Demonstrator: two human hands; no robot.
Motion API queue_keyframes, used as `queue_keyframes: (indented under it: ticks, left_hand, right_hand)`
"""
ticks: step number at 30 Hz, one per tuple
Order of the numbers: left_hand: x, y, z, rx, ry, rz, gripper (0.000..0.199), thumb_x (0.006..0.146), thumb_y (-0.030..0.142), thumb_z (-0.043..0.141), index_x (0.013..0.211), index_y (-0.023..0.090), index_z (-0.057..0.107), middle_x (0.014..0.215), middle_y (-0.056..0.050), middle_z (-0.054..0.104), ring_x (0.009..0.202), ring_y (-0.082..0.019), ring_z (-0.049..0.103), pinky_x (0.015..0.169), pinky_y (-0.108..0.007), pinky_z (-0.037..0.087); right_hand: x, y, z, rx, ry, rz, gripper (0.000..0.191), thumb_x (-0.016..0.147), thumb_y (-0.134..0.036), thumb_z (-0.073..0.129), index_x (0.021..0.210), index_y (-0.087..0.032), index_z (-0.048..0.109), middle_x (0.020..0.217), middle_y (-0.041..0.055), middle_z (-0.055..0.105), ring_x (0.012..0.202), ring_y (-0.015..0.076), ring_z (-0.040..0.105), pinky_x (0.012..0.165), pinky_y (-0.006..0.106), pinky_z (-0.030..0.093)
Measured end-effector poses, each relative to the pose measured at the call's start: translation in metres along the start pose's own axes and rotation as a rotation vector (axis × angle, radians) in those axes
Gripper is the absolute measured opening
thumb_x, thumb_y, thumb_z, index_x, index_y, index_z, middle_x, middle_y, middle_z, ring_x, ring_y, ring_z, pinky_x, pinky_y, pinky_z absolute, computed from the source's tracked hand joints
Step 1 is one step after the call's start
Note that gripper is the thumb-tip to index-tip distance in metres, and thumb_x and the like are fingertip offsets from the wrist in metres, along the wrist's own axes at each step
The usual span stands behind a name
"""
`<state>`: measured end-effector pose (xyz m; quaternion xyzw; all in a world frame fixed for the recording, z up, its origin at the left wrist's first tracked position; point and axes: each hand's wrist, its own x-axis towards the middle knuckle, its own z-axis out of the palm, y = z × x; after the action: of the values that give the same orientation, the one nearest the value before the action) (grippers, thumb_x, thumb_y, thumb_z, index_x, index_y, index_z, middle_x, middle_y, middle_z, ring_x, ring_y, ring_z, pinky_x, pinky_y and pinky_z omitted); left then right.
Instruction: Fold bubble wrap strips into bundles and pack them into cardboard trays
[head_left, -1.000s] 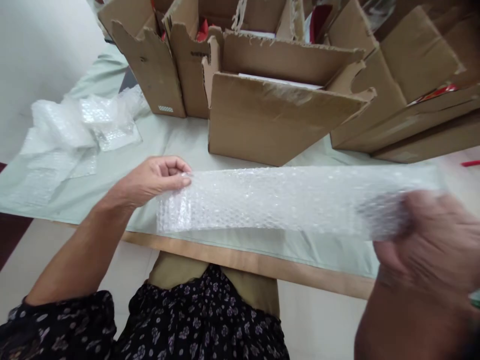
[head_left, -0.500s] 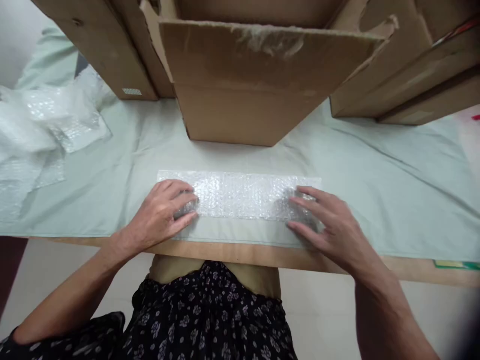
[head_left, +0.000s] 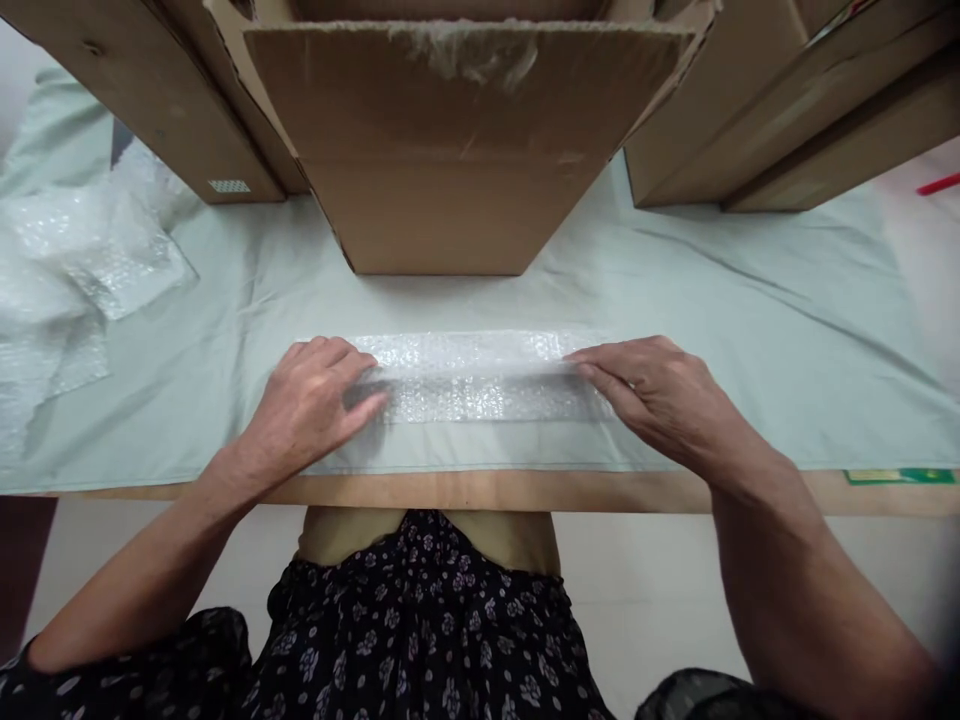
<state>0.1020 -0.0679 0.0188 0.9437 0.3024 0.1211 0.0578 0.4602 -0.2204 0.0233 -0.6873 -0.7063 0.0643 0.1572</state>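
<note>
A long strip of clear bubble wrap (head_left: 480,400) lies across the pale green cloth close to the table's front edge, with one layer partly raised along its middle. At its right end my right hand (head_left: 652,395) is closed, thumb and fingers pinching the raised edge. My left hand (head_left: 315,390) rests at the left end, its thumb apart from the fingers, whose tips touch the wrap. What lies under the left fingers is hidden.
A tall open cardboard box (head_left: 442,180) stands behind the strip. More cardboard boxes flank it at left (head_left: 217,150) and right (head_left: 697,160). Loose bubble wrap (head_left: 75,260) is heaped at the far left. A green item (head_left: 900,477) lies at the front right edge.
My right hand has closed from a spread pose and now pinches the wrap's edge, which has lifted along the strip. The camera view has shifted slightly.
</note>
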Motion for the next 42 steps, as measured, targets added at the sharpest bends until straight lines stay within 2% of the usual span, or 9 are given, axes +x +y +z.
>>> queue_keyframes:
  ticks: [7, 10, 15, 19, 24, 27, 29, 34, 42]
  left_hand:
    - [-0.013, -0.032, -0.058, -0.413, -0.089, -0.245, 0.019, 0.094, 0.042, 0.065, 0.094, 0.026, 0.076, 0.092, 0.0, 0.081, 0.083, -0.021, 0.074, 0.078, -0.036, 0.059]
    - [-0.006, -0.039, -0.073, -0.487, -0.016, -0.385, 0.019, 0.09, 0.043, 0.07, 0.09, 0.026, 0.077, 0.088, 0.001, 0.08, 0.08, -0.019, 0.073, 0.078, -0.035, 0.058]
    - [0.022, -0.054, -0.039, -0.417, 0.062, -0.5, 0.026, 0.087, 0.043, 0.064, 0.097, 0.023, 0.078, 0.095, -0.002, 0.08, 0.088, -0.021, 0.072, 0.085, -0.037, 0.06]
    - [0.02, -0.062, -0.008, -0.186, 0.066, -0.559, 0.049, 0.086, 0.04, 0.064, 0.128, 0.017, 0.072, 0.105, -0.011, 0.079, 0.096, -0.029, 0.074, 0.093, -0.047, 0.061]
    - [-0.005, -0.031, -0.008, 0.089, 0.471, -0.193, 0.066, 0.092, 0.026, 0.07, 0.154, 0.021, 0.049, 0.144, -0.018, 0.064, 0.135, -0.039, 0.061, 0.111, -0.059, 0.053]
    - [-0.008, 0.001, -0.005, 0.012, 0.346, 0.171, 0.056, 0.093, 0.01, 0.066, 0.144, 0.028, 0.055, 0.134, -0.011, 0.069, 0.129, -0.033, 0.065, 0.107, -0.054, 0.056]
    - [-0.004, 0.013, 0.005, -0.018, 0.203, 0.27, 0.036, 0.096, 0.012, 0.064, 0.13, 0.023, 0.064, 0.126, -0.011, 0.072, 0.122, -0.032, 0.066, 0.102, -0.051, 0.057]
    - [0.002, 0.016, 0.025, -0.033, 0.07, 0.146, 0.019, 0.1, 0.027, 0.061, 0.112, 0.015, 0.072, 0.109, -0.015, 0.073, 0.099, -0.031, 0.064, 0.084, -0.047, 0.055]
    - [-0.012, 0.03, 0.007, -0.137, -0.04, 0.216, 0.019, 0.103, 0.025, 0.058, 0.095, 0.015, 0.071, 0.088, -0.009, 0.071, 0.082, -0.025, 0.063, 0.075, -0.042, 0.054]
  right_hand:
    - [0.003, -0.006, -0.049, 0.088, 0.211, -0.027, 0.028, 0.101, -0.048, 0.066, 0.088, -0.026, 0.076, 0.082, -0.0009, 0.079, 0.073, 0.0161, 0.072, 0.067, 0.029, 0.052]
    - [0.015, 0.001, -0.056, 0.169, 0.27, 0.053, 0.031, 0.094, -0.054, 0.074, 0.083, -0.026, 0.076, 0.075, -0.002, 0.077, 0.063, 0.0128, 0.066, 0.061, 0.028, 0.046]
    - [0.065, 0.025, -0.021, 0.377, 0.313, 0.188, 0.027, 0.085, -0.046, 0.078, 0.075, -0.022, 0.074, 0.068, 0.0006, 0.073, 0.064, 0.013, 0.062, 0.063, 0.028, 0.046]
    - [0.08, 0.043, 0.01, 0.197, 0.386, 0.238, 0.022, 0.086, -0.041, 0.072, 0.089, -0.02, 0.076, 0.093, 0.0077, 0.081, 0.087, 0.0203, 0.074, 0.085, 0.035, 0.056]
    - [0.043, 0.012, 0.019, -0.105, 0.698, 0.003, 0.013, 0.094, -0.029, 0.069, 0.105, -0.022, 0.073, 0.12, 0.0107, 0.079, 0.113, 0.0287, 0.075, 0.102, 0.048, 0.055]
    - [0.021, -0.025, 0.028, -0.09, 0.498, -0.226, 0.013, 0.096, -0.018, 0.067, 0.107, -0.024, 0.07, 0.119, 0.0074, 0.079, 0.103, 0.0239, 0.076, 0.093, 0.041, 0.056]
    - [0.015, -0.041, 0.039, -0.088, 0.282, -0.284, 0.013, 0.101, -0.023, 0.064, 0.111, -0.022, 0.071, 0.124, 0.0097, 0.078, 0.107, 0.0257, 0.073, 0.091, 0.041, 0.054]
    - [0.01, -0.044, 0.055, -0.075, 0.143, -0.224, 0.026, 0.107, -0.033, 0.055, 0.116, -0.019, 0.075, 0.127, 0.0122, 0.075, 0.119, 0.0291, 0.066, 0.096, 0.044, 0.051]
    - [-0.004, -0.041, 0.036, -0.017, 0.133, -0.236, 0.026, 0.107, -0.029, 0.055, 0.095, -0.02, 0.075, 0.101, 0.0066, 0.078, 0.092, 0.022, 0.069, 0.08, 0.038, 0.049]
